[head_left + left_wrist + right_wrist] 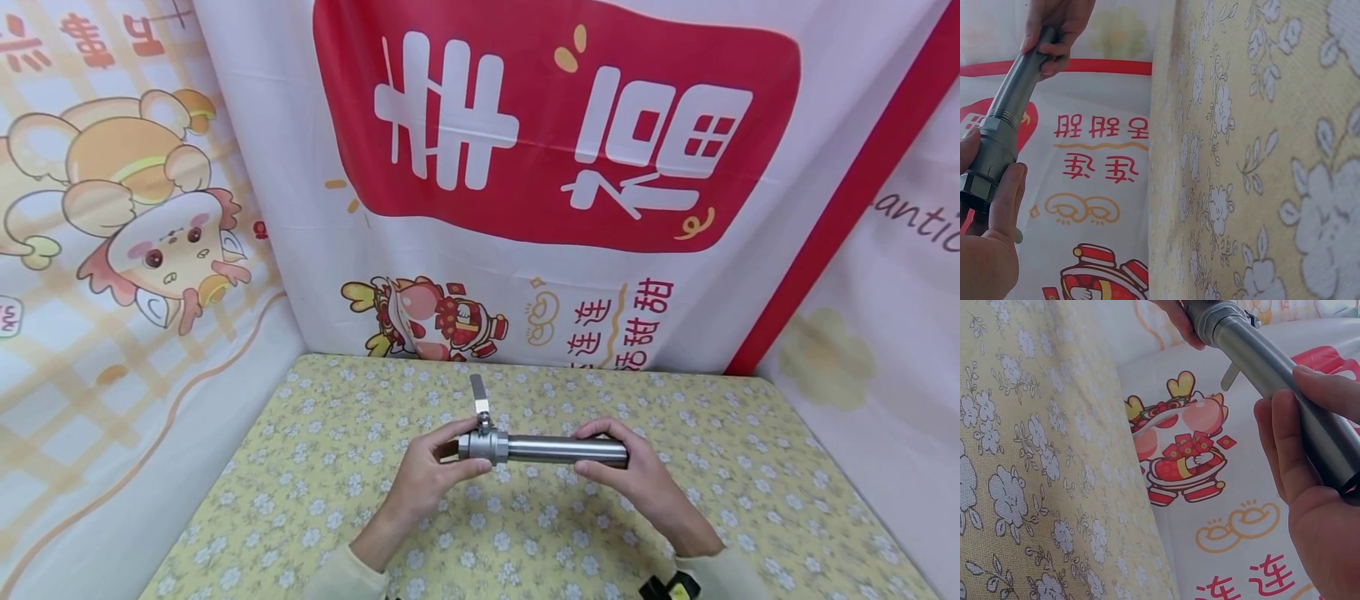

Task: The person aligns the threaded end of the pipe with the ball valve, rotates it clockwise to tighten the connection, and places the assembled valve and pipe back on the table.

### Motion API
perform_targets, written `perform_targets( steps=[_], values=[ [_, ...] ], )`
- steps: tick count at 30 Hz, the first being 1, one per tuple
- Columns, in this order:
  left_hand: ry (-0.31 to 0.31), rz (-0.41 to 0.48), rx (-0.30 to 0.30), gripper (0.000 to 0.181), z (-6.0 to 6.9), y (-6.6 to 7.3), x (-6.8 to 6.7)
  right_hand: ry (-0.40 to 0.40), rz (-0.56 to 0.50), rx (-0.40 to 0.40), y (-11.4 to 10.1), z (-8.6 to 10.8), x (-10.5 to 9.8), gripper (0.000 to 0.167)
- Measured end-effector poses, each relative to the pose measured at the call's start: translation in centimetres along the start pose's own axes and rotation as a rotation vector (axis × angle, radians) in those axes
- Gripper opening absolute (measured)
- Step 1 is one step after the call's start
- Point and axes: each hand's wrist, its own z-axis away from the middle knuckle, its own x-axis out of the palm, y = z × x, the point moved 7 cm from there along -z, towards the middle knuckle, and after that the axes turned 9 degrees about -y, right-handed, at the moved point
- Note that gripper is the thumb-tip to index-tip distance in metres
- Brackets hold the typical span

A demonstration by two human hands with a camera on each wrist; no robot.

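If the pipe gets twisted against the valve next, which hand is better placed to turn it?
Likely the right hand: it grips the pipe near its free end, while the left hand holds the valve at the other end.

Smooth, shiny metal pipe (546,450) and valve (486,446), matt woven-looking tablecloth (300,500), smooth, faintly glossy cloth-like backdrop (712,308).

The table (525,533) and far banner (555,225) are viewed forward and downward from the head. Close to the pipe (551,449), tipped views are taken toward far right from the left wrist, far left from the right; pipe and banner are shared by both.
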Motion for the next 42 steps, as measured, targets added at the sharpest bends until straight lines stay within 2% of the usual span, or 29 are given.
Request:
perform_targets(
  steps=[16,35,42],
  values=[
    [-0.003,-0.002,0.004,0.062,-0.01,0.08,0.04,0.022,-0.056,0.017,0.21,-0.14,0.10,0.040],
    [-0.010,-0.018,0.016,0.061,0.05,0.40,0.30,0.080,-0.058,0.105,0.60,-0.14,0.04,0.039],
    [-0.006,-0.020,0.008,0.061,0.08,0.26,0.28,0.034,-0.067,0.057,0.39,-0.20,0.17,0.042]
  ],
)
